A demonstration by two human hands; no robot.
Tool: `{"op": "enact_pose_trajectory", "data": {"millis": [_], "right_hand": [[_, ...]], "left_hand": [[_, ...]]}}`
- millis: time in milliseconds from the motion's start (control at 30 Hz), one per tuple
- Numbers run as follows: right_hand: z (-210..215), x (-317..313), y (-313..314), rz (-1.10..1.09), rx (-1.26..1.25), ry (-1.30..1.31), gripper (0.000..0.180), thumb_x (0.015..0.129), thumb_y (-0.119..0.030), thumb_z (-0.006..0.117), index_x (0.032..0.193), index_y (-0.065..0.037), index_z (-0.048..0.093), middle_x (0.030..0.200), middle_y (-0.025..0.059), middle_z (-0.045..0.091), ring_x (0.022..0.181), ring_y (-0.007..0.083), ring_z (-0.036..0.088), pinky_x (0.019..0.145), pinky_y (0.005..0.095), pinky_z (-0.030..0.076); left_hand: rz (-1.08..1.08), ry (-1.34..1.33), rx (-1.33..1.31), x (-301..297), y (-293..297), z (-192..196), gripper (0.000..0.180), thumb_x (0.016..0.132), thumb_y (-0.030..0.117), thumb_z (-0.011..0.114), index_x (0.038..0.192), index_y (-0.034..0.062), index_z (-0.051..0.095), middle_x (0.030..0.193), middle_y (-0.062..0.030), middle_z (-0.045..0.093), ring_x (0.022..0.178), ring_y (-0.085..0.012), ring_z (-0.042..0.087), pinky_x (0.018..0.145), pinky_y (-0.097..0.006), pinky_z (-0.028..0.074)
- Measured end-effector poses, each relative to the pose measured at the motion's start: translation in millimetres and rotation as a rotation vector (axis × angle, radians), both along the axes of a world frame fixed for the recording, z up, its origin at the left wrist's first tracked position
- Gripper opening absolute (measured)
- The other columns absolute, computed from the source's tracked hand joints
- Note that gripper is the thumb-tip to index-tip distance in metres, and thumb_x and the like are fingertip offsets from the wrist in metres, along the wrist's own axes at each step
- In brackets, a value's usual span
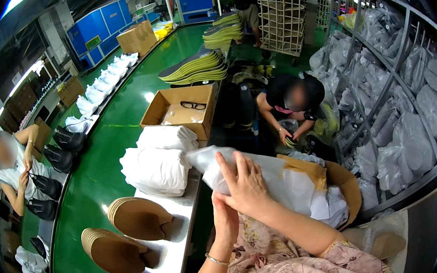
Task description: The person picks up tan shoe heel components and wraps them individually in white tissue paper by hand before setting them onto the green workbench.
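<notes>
A thin sheet of white paper [209,172], partly bunched, is between my two hands above the metal ledge's right edge. My right hand [250,186] lies over it with the fingers bent and somewhat apart, pressing on it. Below, my left hand [226,221] is raised with its fingers together against the paper's lower side; the right hand partly covers its fingertips. Just left of the paper sit bundles of white paper [155,170]. A cardboard carton [344,190] holding more white paper stands at my right, close to my right forearm.
Nested brown moulded shells [114,251] line the metal ledge [173,242] beside the green conveyor [84,204]. An open box [173,114] with glasses and stacked insoles [195,68] lie farther along. One person crouches ahead-right; another handles black shoes at left. A rack of plastic bags [384,92] stands right.
</notes>
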State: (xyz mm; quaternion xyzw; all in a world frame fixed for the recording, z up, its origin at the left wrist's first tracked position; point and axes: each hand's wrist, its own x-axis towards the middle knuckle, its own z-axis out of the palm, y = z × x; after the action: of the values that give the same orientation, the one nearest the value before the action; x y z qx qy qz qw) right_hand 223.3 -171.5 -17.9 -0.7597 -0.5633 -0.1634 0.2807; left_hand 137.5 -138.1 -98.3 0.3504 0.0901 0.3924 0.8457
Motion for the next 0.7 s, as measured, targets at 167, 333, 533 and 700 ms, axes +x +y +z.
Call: {"op": "enact_pose_trajectory", "data": {"millis": [167, 333, 533, 700], "right_hand": [[6.0, 18.9, -11.3, 0.338, 0.082, 0.361, 0.067, 0.074, -0.015, 0.07, 0.133, -0.004, 0.04, 0.123, 0.016, 0.046, 0.11, 0.0302, 0.05, 0.093, 0.0373, 0.04], [-12.8, 40.4, -31.9, 0.287, -0.041, 0.981, 0.045, 0.092, -0.031, 0.052, 0.123, 0.002, 0.046, 0.105, 0.0147, 0.058, 0.103, 0.0212, 0.055, 0.087, 0.0297, 0.043], [-49.7, 37.7, -38.4, 0.29, 0.103, 1.354, 0.033, 0.097, -0.028, 0.045, 0.106, 0.002, 0.056, 0.092, 0.0046, 0.06, 0.087, 0.0112, 0.054, 0.079, 0.0245, 0.043], [-47.1, 27.0, -50.2, 0.39, 0.185, 1.8, 0.026, 0.096, -0.024, 0.047, 0.104, -0.002, 0.058, 0.097, 0.003, 0.061, 0.087, 0.0098, 0.056, 0.079, 0.0243, 0.045]], "left_hand": [[0.096, 0.187, 0.014, -8.6, 4.5, -6.7, 0.049, 0.094, 0.031, 0.051, 0.13, 0.0028, 0.035, 0.134, -0.0109, 0.041, 0.123, -0.0223, 0.041, 0.103, -0.038, 0.034], [0.173, 0.093, -0.037, -11.0, 12.8, 5.2, 0.04, 0.092, 0.024, 0.055, 0.121, -0.0013, 0.044, 0.119, -0.0111, 0.054, 0.109, -0.0215, 0.054, 0.095, -0.036, 0.043], [0.003, 0.11, -0.12, -23.2, 20.0, 6.0, 0.044, 0.088, 0.024, 0.062, 0.121, -0.0006, 0.046, 0.116, -0.011, 0.056, 0.105, -0.0207, 0.056, 0.092, -0.035, 0.044], [-0.251, 0.011, -0.052, -40.7, 26.7, 16.6, 0.08, 0.074, 0.044, 0.072, 0.131, -0.0016, 0.038, 0.126, -0.0124, 0.052, 0.114, -0.025, 0.052, 0.098, -0.038, 0.042]]}}
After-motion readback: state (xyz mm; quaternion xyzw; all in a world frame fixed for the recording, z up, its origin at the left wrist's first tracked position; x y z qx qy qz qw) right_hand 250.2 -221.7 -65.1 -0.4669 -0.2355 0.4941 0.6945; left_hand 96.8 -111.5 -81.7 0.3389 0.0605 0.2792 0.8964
